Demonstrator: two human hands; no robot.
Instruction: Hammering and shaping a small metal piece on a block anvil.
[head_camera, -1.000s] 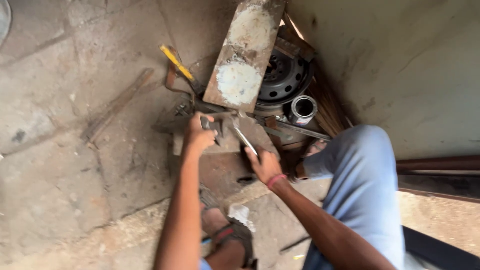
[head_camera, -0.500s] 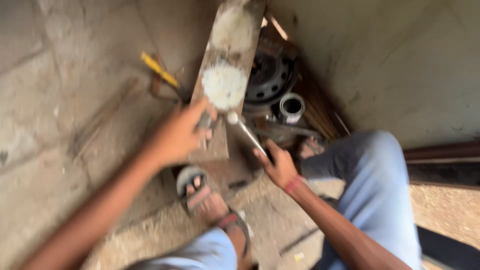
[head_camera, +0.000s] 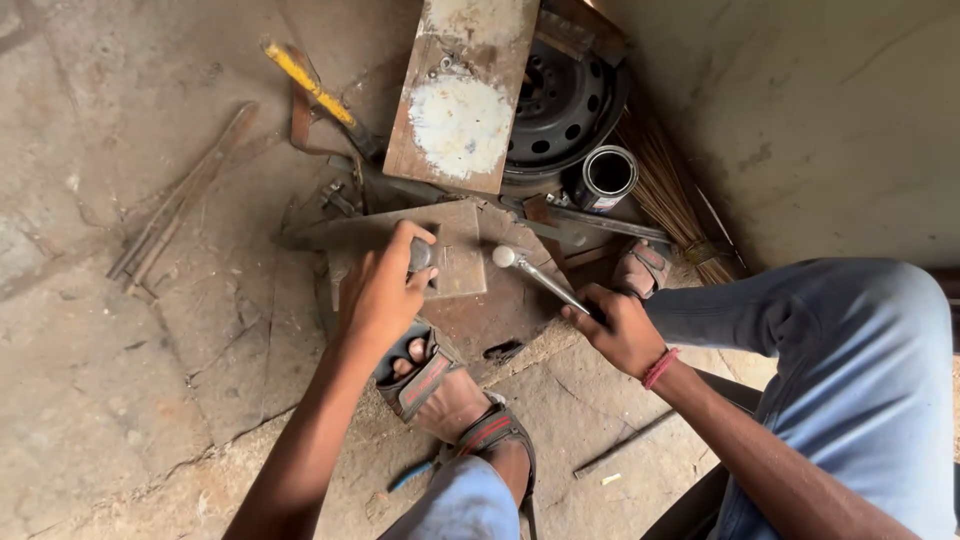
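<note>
- Down on the concrete floor (head_camera: 120, 380), cracked and dusty, a person squats with everything spread between the feet.
- Blue jeans (head_camera: 850, 400) cover the right knee, which fills the lower right corner.
- Against the wall lies a dark steel wheel rim (head_camera: 570, 105), partly hidden under a rusty metal slab (head_camera: 462, 95) with a worn white patch on it.
- Straw broom bristles (head_camera: 665, 190) fan out beside the rim, near the wall.
- Just below the slab sits a flat steel plate (head_camera: 455, 262), resting on other scrap iron; this is where both hands meet.
- Left hand (head_camera: 385, 290) lies on the plate with fingers curled around a small dark round piece (head_camera: 420, 256), pinching it against the metal.
- Right hand (head_camera: 625, 330) is wrapped in a closed fist around the handle of a hammer (head_camera: 530, 272), whose shiny head hovers just beside the plate's right edge; a red band circles that wrist.
- Sandalled left foot (head_camera: 450, 395) rests just under the plate; the right sandal (head_camera: 640, 268) peeks out by the broom.
- An open tin can (head_camera: 605, 178) stands just beside the rim.
- A yellow-handled tool (head_camera: 310, 85) lies slanted to the left of the slab.
- Thin metal strips (head_camera: 180, 205) lie well apart at left.
</note>
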